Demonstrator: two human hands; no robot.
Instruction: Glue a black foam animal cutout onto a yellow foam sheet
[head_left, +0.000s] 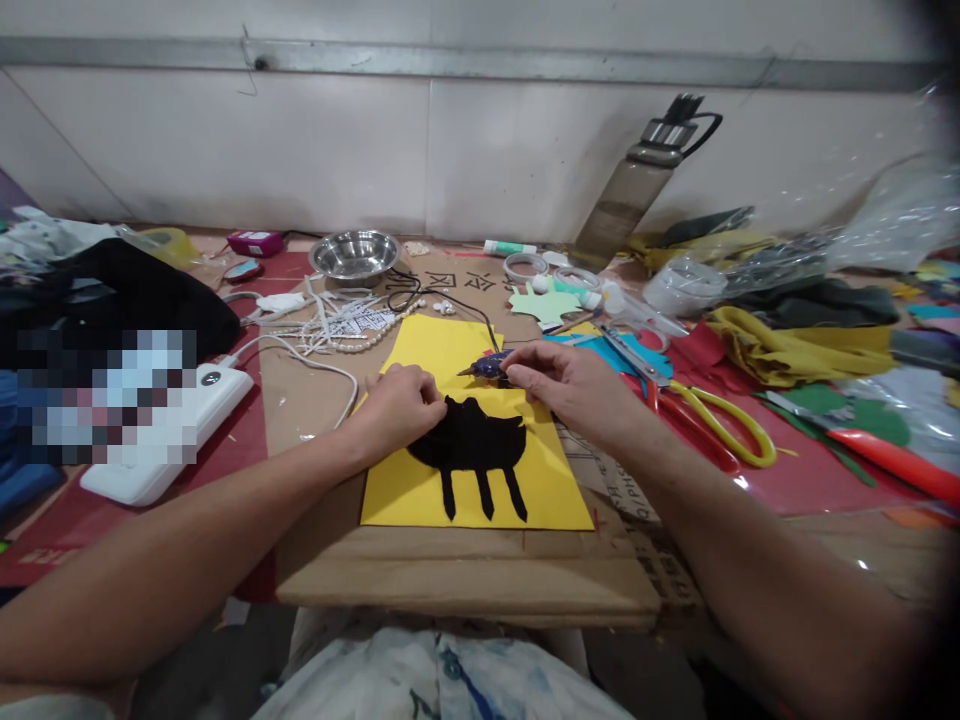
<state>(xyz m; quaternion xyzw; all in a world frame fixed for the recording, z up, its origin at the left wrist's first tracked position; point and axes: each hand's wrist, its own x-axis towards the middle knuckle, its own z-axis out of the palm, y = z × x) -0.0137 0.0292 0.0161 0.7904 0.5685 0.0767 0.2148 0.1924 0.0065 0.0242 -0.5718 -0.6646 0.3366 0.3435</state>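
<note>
A yellow sheet [450, 350] lies on a brown cardboard board [465, 575] in front of me. On it rests a black cut-out shape [472, 445] with three legs pointing toward me. My left hand [401, 400] is curled, its fingertips pinching the black shape's upper left edge. My right hand [566, 380] is closed around a small dark blue glue gun [486, 368], whose tip points left just above the black shape. A black cord runs from the gun toward the back of the table.
Yellow-handled scissors [712, 420] lie right of the sheet, among coloured felt scraps. A steel bowl [355, 255], white cables, a white power bank [172, 430] and a black bag [127, 300] sit to the left. A bottle [637, 190] leans against the wall.
</note>
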